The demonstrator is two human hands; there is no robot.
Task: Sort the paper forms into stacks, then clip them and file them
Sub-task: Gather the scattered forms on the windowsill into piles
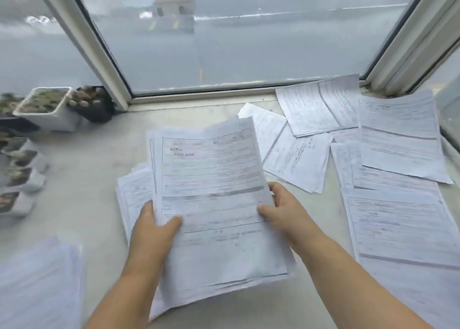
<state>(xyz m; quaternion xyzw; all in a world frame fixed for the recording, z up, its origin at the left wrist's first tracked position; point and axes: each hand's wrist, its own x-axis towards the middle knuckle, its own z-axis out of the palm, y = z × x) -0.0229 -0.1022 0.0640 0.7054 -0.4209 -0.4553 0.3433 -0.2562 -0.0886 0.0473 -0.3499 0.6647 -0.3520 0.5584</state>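
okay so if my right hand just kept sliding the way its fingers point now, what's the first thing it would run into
The right hand points up and left across the held bundle of forms, which it already grips at the right edge. Past that, it would probably meet the left hand or the stack of forms beneath; depth is unclear.

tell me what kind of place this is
Probably an office window ledge used as a desk: big windows onto a road, potted plants along the sill, forms spread out in piles.

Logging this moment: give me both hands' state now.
Left hand: grips the bundle of forms.
Right hand: pinches the bundle's right edge.
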